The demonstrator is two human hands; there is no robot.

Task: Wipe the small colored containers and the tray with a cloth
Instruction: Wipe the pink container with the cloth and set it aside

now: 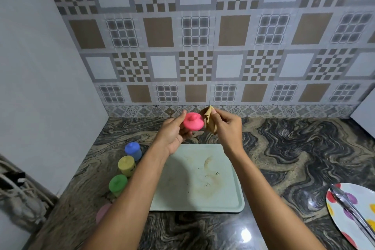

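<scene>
Left hand (174,134) grips pink container (193,121) above tray's (233,205) far edge, right hand (225,128) pinching cloth (210,121) against it; hard rubbing could likely pop the lid or slip the container.

The left forearm (132,189) hid most of a pale pink container (102,212) at the counter's (284,148) front left edge and the tray's (227,195) near left corner. The picture's right edge cut off a spotted plate (365,193) and tongs (349,207).
</scene>
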